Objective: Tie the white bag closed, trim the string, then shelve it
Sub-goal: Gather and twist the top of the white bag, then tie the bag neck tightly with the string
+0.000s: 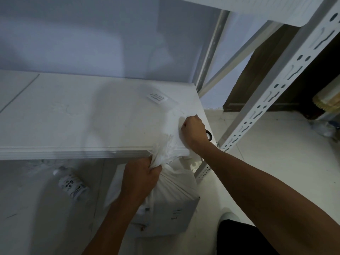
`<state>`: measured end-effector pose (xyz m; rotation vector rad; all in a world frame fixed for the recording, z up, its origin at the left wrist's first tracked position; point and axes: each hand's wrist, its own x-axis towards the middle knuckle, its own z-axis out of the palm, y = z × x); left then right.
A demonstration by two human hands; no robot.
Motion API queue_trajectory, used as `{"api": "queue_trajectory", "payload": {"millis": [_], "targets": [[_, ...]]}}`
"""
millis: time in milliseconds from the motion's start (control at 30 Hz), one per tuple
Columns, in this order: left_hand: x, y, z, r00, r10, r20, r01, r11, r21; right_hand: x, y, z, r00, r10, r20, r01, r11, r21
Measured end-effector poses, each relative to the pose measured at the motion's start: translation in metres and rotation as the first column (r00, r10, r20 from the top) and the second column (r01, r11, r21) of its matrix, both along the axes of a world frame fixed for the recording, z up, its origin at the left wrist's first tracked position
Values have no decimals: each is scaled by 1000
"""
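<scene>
Left hand (141,173) clenched around the gathered neck of the white bag (171,183), which hangs just below the front edge of the shelf (73,115); the frayed bag mouth (166,150) fans up over that edge. Right hand (194,130) curled into a fist on the shelf near its right end, over a dark looped object (209,135), possibly a scissors handle; what the fist holds cannot be told. A label (157,97) lies on the shelf behind. A bottle (70,182) lies below on the left.

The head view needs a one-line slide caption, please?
Left hand grips the white bag's gathered neck while right hand reaches onto the shelf.
</scene>
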<state>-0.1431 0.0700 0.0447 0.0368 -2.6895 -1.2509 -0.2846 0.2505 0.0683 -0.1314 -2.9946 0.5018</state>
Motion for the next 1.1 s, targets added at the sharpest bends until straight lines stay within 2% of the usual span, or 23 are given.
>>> {"api": "queue_trajectory", "payload": {"millis": [100,200,300,400,500,667,867,1000,1100], "targets": [[7,1,5,999,-26,23,26,999,29,7,-5,6,999,-20,31,20,1000,-20],[15,-1,10,996,-47,73,44,998,43,21,-11,10,998,25,63,-28,999,39],[22,-4,16,997,-39,70,36,998,50,36,-19,14,995,99,-12,-98,994,56],[26,-6,23,997,-30,71,26,999,46,52,-24,20,976,191,-100,-193,981,-4],[31,-8,32,998,-14,57,11,999,53,75,-28,35,959,272,-85,-280,954,-110],[54,-18,45,999,-19,47,16,998,68,120,-28,46,913,399,-85,-407,903,-140],[89,-26,54,1000,10,18,-10,1000,20,176,-24,39,901,431,-54,-431,871,-234],[116,-26,46,999,-35,-6,35,998,54,208,-38,26,916,398,-50,-393,864,-315],[129,-25,33,1000,-15,14,15,999,50,227,-54,10,919,387,-73,-391,876,-282]]}}
